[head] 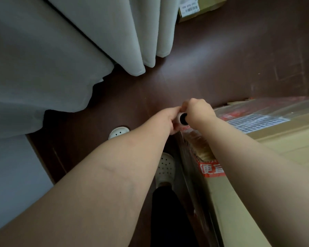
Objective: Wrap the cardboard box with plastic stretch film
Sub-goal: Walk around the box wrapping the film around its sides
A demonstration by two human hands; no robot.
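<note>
A large cardboard box [284, 139] with red printed tape and a white label fills the right side, standing on the floor. Clear stretch film [191, 157] covers its left face and part of its top. The film roll [182, 119] stands end-on at the box's near-left corner, its dark core hole facing me. My left hand [173, 120] grips the roll from the left. My right hand [198, 111] grips it from the right and over the top. Most of the roll is hidden by both hands.
Dark brown floor [221, 65] spreads behind the box. Grey curtains [78, 41] hang at the left and back. A second cardboard box [194, 9] sits at the far top. My feet in white perforated slippers [165, 168] stand beside the box.
</note>
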